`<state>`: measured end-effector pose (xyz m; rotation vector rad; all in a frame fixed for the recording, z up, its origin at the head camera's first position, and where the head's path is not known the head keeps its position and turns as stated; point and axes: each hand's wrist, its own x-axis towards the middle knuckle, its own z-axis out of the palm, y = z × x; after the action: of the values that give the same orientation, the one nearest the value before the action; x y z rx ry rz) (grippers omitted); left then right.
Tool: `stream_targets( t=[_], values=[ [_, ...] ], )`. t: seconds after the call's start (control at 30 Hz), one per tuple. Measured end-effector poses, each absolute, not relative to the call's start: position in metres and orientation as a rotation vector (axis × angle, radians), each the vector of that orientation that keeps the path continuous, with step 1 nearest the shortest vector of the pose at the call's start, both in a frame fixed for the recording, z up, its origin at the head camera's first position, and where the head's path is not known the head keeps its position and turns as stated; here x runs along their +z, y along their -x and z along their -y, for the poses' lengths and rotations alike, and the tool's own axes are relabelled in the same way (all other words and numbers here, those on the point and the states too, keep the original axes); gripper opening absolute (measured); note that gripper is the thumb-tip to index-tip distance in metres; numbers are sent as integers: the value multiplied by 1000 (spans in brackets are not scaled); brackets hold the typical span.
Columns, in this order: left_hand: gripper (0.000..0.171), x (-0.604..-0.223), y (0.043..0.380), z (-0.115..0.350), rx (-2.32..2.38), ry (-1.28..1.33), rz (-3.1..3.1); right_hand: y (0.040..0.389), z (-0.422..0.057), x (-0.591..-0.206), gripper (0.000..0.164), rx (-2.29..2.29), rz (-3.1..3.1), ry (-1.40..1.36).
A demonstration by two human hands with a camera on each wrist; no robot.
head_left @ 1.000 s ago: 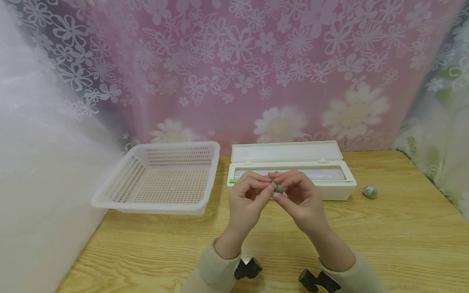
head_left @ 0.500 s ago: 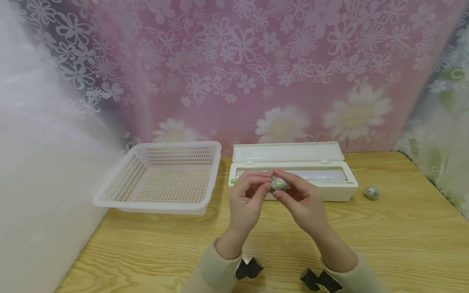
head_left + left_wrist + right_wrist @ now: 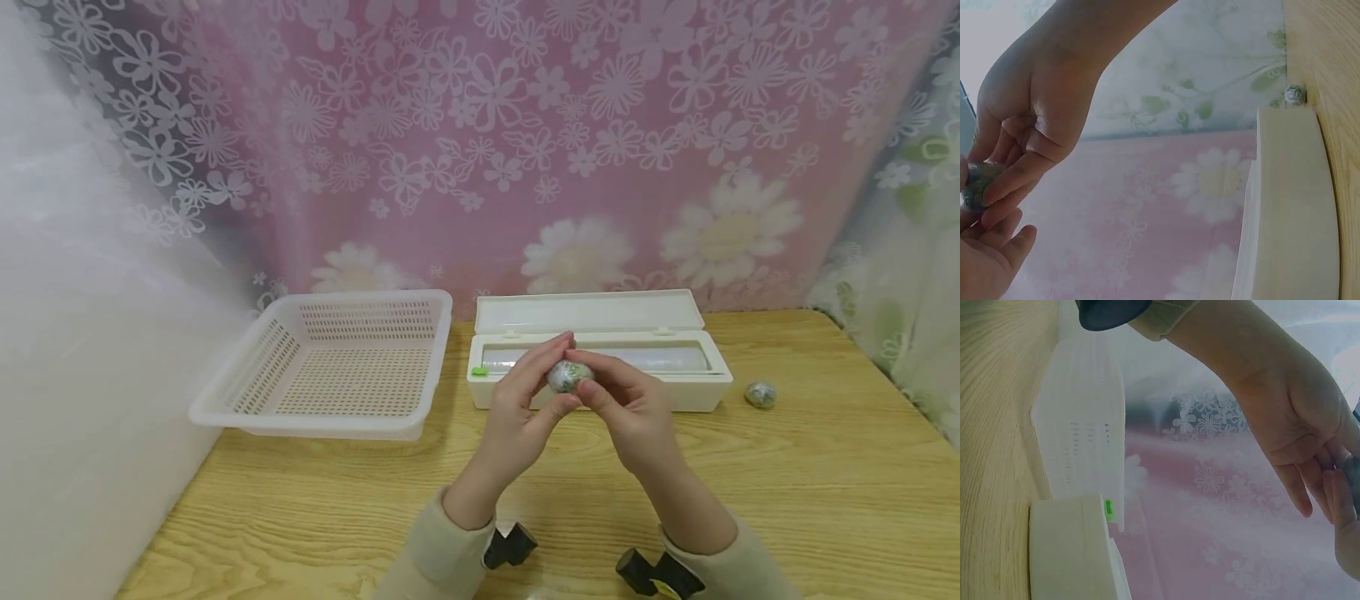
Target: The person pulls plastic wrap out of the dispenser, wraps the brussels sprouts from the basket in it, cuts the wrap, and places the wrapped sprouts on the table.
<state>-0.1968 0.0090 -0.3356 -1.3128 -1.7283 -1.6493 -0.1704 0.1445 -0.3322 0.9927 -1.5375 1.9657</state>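
Observation:
A small egg-shaped ball (image 3: 570, 377), mottled white and green with a shiny film-like surface, is held up above the table in front of the long white box. The right hand (image 3: 633, 408) pinches it between thumb and fingers from the right. From the other side the left hand (image 3: 521, 417) cups it loosely, long fingers reaching up behind it and thumb tip just below. In the left wrist view the right hand (image 3: 1035, 119) has its fingertips on the ball (image 3: 979, 187). The right wrist view shows the left hand (image 3: 1300, 425) with fairly straight fingers beside the ball's edge.
Behind the hands stands a white film dispenser box (image 3: 600, 393), lid raised, a clear film roll (image 3: 667, 360) inside and a green slider (image 3: 479, 372) at its left end. A white plastic basket (image 3: 315, 427) sits left. A second wrapped ball (image 3: 761, 394) lies right of the box.
The ball has been turned between the fingers and shows more of itself. The left hand has loosened from its pinch, its fingers now extended upward; the right hand keeps its hold.

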Motion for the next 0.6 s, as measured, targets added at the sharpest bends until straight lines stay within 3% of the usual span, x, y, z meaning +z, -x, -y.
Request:
stream_targets(
  t=[0.27, 0.6],
  values=[
    [59, -332, 194, -4, -2101, 1143, 1744, 177, -146, -333, 29, 1661, 1623, -1023],
    [54, -331, 192, -4, -2507, 1197, 1566, 183, -142, -336, 43, 1121, 1737, -1090]
  ],
)
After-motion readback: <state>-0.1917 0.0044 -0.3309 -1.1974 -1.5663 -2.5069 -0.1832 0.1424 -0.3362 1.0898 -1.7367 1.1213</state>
